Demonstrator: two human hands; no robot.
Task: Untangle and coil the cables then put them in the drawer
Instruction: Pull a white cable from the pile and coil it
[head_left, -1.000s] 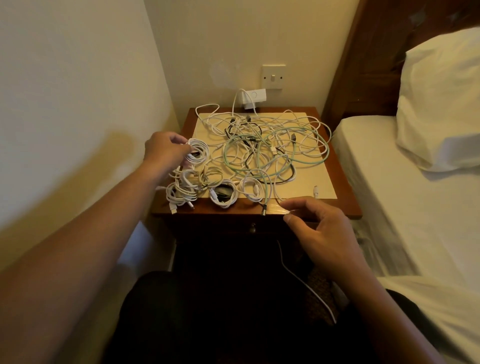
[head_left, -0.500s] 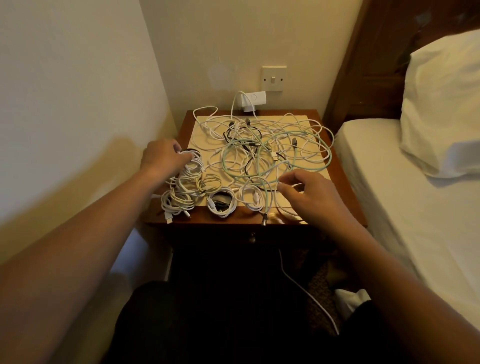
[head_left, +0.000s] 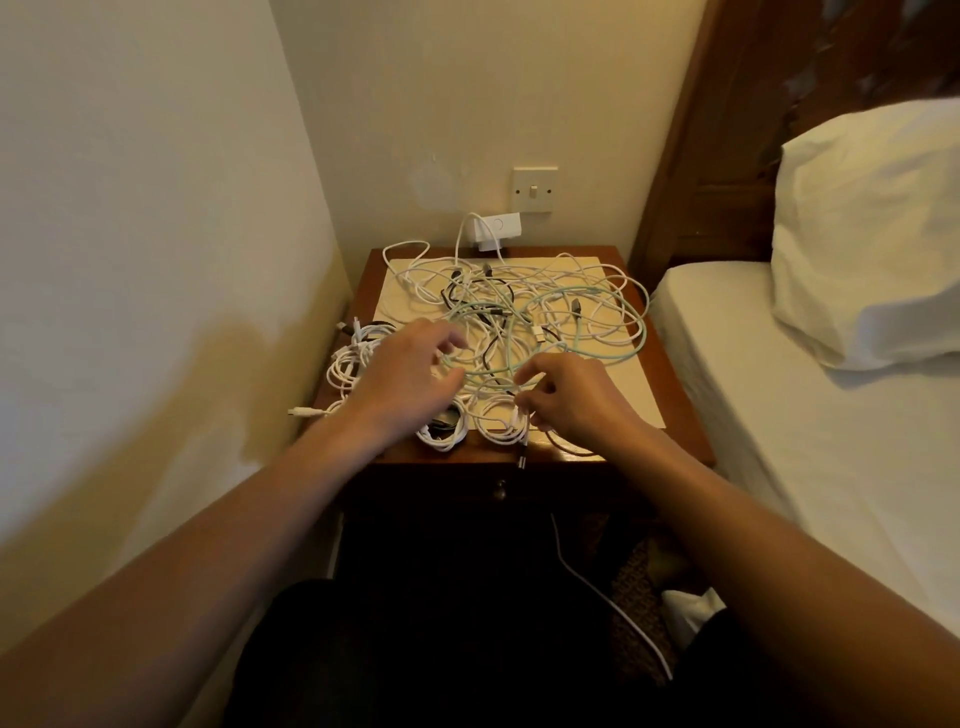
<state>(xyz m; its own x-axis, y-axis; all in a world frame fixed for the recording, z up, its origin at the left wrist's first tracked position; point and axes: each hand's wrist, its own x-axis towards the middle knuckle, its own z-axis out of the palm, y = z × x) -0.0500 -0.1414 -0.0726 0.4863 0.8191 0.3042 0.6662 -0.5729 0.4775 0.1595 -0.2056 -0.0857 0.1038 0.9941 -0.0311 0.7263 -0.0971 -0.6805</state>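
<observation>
A tangle of white, black and mint-green cables (head_left: 524, 312) covers the cream mat on the wooden nightstand (head_left: 680, 415). Several coiled white cables (head_left: 350, 358) lie at its left edge, and more coils (head_left: 441, 434) sit along the front. My left hand (head_left: 410, 374) hovers over the tangle's left front with its fingers loosely spread, slightly blurred. My right hand (head_left: 566, 395) is at the tangle's front with fingers curled, and its fingertips pinch a white cable (head_left: 511, 415) beside the green loop. The drawer knob (head_left: 501, 491) shows below the front edge, and the drawer is closed.
A wall stands close on the left. A white charger (head_left: 496, 231) is plugged in below a light switch (head_left: 535, 189) at the back. A bed with a pillow (head_left: 862, 234) flanks the right. One white cable (head_left: 608, 603) hangs down to the floor by my knees.
My left hand left the coiled cables at the left edge and moved right over the tangle. My right hand shifted left to the front middle and closed its fingertips on a white cable.
</observation>
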